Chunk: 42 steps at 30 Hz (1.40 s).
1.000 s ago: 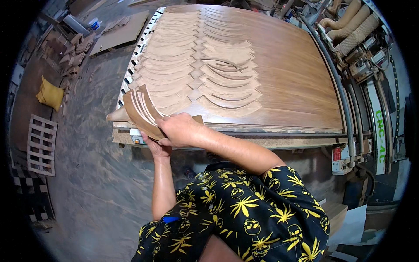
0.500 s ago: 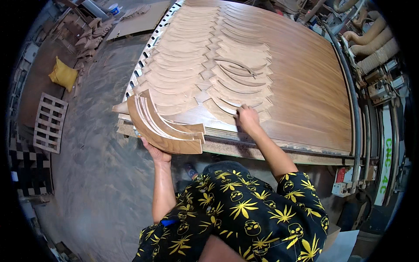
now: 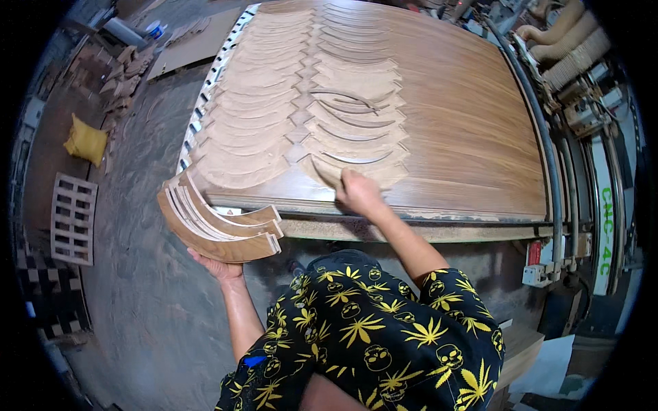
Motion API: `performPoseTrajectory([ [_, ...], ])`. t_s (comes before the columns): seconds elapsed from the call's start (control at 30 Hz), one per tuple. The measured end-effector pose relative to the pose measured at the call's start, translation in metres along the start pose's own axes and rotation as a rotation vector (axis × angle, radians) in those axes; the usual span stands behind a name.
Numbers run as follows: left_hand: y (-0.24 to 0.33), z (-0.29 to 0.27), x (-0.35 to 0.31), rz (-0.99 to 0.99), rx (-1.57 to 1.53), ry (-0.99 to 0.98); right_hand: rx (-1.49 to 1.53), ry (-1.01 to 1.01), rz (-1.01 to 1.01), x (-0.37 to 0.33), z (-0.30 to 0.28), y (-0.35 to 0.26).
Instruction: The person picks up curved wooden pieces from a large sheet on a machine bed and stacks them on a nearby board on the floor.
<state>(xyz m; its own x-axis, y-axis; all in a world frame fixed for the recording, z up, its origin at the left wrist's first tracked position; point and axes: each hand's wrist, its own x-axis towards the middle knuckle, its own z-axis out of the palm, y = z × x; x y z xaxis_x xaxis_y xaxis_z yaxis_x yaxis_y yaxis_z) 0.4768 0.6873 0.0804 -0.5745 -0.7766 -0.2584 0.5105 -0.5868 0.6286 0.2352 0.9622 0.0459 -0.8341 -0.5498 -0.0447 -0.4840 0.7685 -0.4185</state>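
My left hand (image 3: 218,267) is wrapped under a stack of curved wooden pieces (image 3: 236,248), broad arcs with brown wood-grain faces and pale edges. The stack hangs beside the near left corner of a large wood-grain panel (image 3: 466,137). Over the panel's near edge, my right hand (image 3: 360,194) is closed, its fingertips pressed together and partly hidden. A thin curved wooden strip (image 3: 322,171) runs from those fingers to the left across the sawdust. Just beyond it, more thin curved strips (image 3: 349,127) lie among arc-shaped cuts filled with pale dust.
The panel rests on a machine bed with a slotted white left edge (image 3: 218,79). Along the right side run a rail (image 3: 538,116) and thick ribbed hoses (image 3: 576,55). A yellow sack (image 3: 86,141) and a pale slatted crate (image 3: 73,218) stand on the dusty floor to the left.
The stack in my left hand has come nearer to me, away from the panel's corner. My right hand has drawn slightly nearer too, with the thin strip at its fingers. The whole view has shifted.
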Motion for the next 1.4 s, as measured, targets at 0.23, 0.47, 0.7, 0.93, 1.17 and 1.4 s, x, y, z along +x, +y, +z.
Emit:
performPoseTrajectory([
  [0.23,0.016,-0.008,-0.003,0.069,0.011,0.015,-0.118,0.051,-0.303,0.026,-0.042,0.092],
  [0.47,0.027,-0.006,-0.014,0.101,-0.024,0.017,-0.148,0.160,-0.312,0.046,-0.017,0.092],
  [0.7,0.028,0.016,-0.027,0.142,0.072,0.043,-0.206,0.243,-0.236,0.099,-0.024,0.110],
  [0.93,0.028,0.001,-0.034,0.131,0.047,0.069,-0.282,0.073,-0.137,0.125,-0.012,0.093],
  [1.17,0.012,0.042,-0.050,0.172,0.076,0.139,-0.166,-0.105,-0.024,0.146,-0.045,0.103],
  [1.4,0.016,0.041,-0.052,0.144,0.026,0.086,-0.300,-0.002,0.049,0.193,-0.023,0.121],
])
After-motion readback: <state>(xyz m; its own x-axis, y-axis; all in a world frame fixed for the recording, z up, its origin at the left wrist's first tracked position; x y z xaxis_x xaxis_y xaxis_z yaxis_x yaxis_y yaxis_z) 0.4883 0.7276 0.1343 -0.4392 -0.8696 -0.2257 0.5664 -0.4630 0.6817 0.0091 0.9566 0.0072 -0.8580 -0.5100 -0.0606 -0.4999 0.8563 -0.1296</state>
